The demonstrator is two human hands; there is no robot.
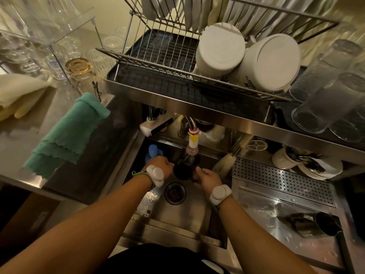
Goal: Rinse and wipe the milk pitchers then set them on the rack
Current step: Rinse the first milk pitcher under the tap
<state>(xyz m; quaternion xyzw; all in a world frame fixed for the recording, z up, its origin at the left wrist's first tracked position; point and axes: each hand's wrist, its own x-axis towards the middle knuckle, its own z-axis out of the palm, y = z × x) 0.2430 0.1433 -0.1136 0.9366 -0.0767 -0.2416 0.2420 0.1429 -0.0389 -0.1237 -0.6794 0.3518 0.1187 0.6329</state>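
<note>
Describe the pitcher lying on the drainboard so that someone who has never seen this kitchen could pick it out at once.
Find the sink, then the wet steel drainboard to its right. Nearer than its perforated strip lies a dark metal pitcher. Unlike the held pitcher under the tap, this one lies on its side, untouched.

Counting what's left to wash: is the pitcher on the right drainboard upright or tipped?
Tipped: the pitcher lies on its side on the drainboard, mouth facing sideways.

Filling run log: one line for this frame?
phase: rinse | left hand: holds milk pitcher | right hand: holds same pitcher | where: under faucet nozzle, over sink | second pitcher: lying on drainboard
</note>
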